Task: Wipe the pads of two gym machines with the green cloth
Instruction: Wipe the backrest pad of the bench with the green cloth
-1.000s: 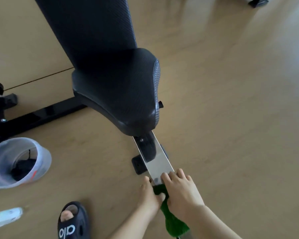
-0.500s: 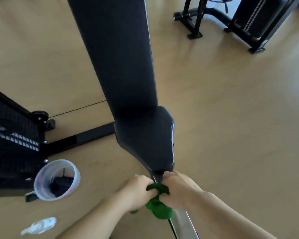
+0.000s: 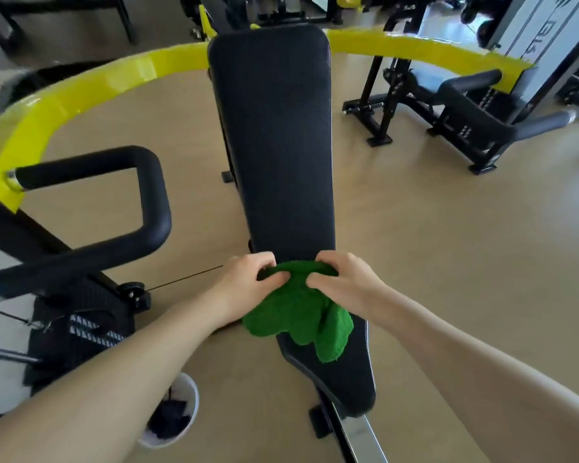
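gripping green cloth (bunched): left hand, right hand.

Both hands now sit higher in the frame, at its centre, where a second ago they were at the bottom edge on the shiny metal rail. The left hand and right hand pinch the green cloth by its upper edge at the foot of the back pad; before, it was bunched low on the rail. The cloth now hangs more open over the seat pad. The view has tilted up: the yellow frame and a second machine at upper right appear.
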Available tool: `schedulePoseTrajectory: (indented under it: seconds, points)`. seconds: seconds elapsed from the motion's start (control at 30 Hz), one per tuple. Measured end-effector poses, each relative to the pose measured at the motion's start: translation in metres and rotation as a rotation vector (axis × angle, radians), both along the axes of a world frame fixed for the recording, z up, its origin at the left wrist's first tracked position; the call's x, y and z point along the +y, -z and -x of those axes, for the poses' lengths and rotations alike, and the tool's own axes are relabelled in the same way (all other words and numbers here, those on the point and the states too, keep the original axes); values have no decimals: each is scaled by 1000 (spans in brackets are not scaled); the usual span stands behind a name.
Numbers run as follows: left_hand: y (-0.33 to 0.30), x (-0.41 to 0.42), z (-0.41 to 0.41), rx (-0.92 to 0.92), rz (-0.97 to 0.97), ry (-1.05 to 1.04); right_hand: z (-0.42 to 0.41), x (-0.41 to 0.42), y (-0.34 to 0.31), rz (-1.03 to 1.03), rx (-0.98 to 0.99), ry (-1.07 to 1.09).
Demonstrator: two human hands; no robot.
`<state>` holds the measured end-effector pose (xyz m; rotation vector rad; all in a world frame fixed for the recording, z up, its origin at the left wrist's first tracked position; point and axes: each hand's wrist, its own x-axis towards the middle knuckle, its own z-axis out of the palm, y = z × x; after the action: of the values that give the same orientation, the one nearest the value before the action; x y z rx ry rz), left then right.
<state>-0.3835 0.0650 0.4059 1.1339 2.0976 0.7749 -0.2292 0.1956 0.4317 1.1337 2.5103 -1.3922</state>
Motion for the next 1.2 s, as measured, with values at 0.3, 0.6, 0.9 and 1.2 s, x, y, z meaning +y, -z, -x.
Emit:
schedulePoseTrajectory:
  seconds: [0.3,0.6,0.9,1.2]
  points:
    - [-74,42,88,214,-94,12,75,45,-59,-568,-85,-12]
    - [-119,114,156,371,-188,-85,139,120,-98,-471,298,163]
    - [-148,182,222,422,-288,-145,226,197,-127,-607,535,192]
    - [-146,238,300,530,-322,-412,350,240,-114,-817,484,-3]
